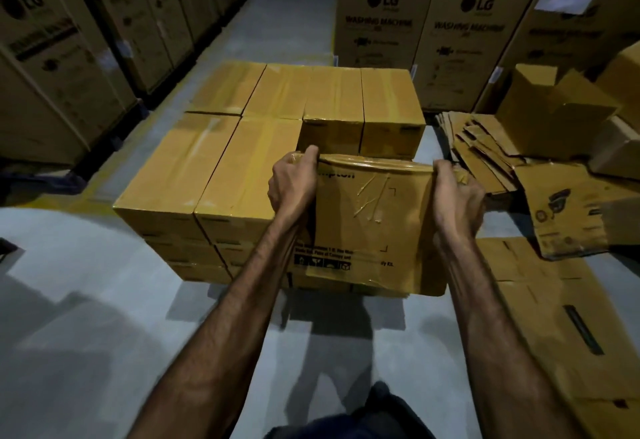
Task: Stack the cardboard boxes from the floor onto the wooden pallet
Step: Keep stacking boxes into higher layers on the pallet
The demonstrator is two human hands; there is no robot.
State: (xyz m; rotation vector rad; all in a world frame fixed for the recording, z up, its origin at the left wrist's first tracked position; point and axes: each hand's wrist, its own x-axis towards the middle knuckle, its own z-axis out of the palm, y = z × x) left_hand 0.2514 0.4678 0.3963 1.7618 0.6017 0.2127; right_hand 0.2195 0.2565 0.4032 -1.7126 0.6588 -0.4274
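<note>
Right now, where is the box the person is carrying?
In the head view, the carried box is centre frame, gripped at its top corners by the left hand and right hand, in front of the near right part of the stacked boxes.

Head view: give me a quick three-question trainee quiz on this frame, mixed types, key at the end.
1. True or false: both hands grip the carried box.
2. The stack lies where relative to the carried box? A) ahead and to the left B) behind the person C) on the far right
3. What word pair is printed on the tall cartons at the back?

Key: 1 true, the left hand and right hand hold its upper corners. 2 A. 3 Washing machine.
</note>
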